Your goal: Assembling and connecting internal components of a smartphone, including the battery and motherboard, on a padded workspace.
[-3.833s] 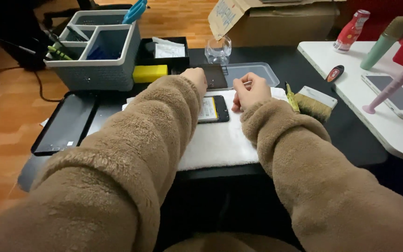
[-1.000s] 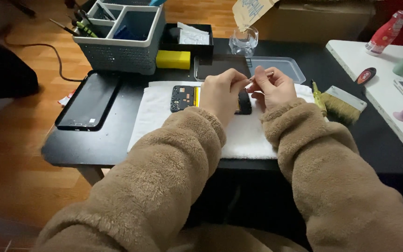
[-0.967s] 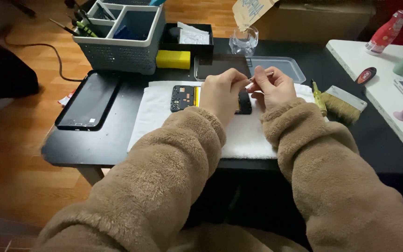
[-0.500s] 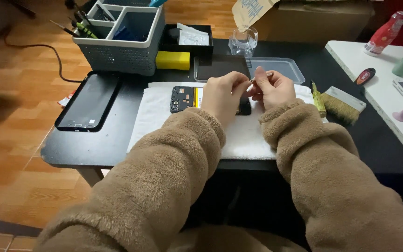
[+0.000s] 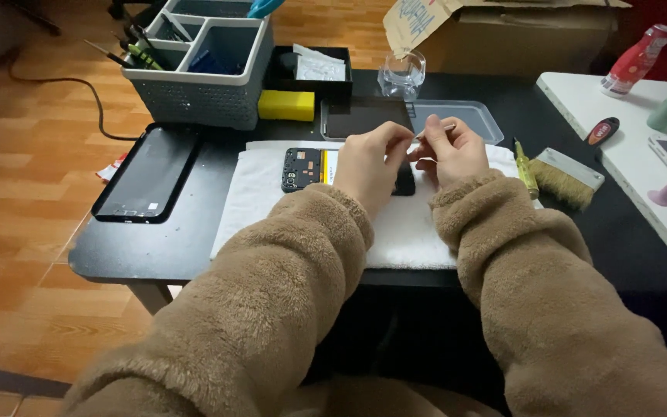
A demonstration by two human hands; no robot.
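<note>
Where fuzzy sleeves meet, opened phone [image 5: 306, 167]

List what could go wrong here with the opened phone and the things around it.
1. The right hand holds a thin tool over the opened phone while the left hand covers part of it; a slip could scratch the exposed parts.
2. The phone lies on a white towel; any small loose part could get lost in the cloth.
3. The dark screen panel lies near the table's left edge, where a sleeve might knock it off.
</note>
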